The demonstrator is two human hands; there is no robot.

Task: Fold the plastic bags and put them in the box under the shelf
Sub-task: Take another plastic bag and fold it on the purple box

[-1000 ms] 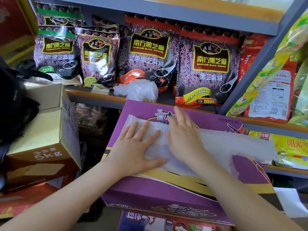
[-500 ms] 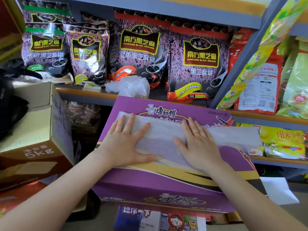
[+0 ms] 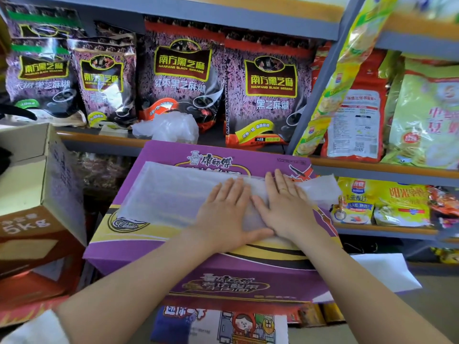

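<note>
Head view, scanning from nine o'clock: a brown cardboard box (image 3: 37,194) marked 5kg sits at the left edge. Moving to centre, a purple carton (image 3: 223,276) serves as the work surface, and a translucent plastic bag (image 3: 169,194) lies flattened as a long strip across its top. At twelve o'clock from it, a crumpled plastic bag (image 3: 166,126) waits on the shelf (image 3: 99,139), just in front of the black sesame packets (image 3: 181,75). Now the hands: the left hand (image 3: 223,214) lies flat on the strip, fingers straight and spread, and the right hand (image 3: 285,207) is pressed down right beside it, thumbs nearly touching, a ring (image 3: 282,190) on one finger. The strip's end pokes out toward three o'clock, where yellow snack packs (image 3: 387,202) fill the lower shelf.
</note>
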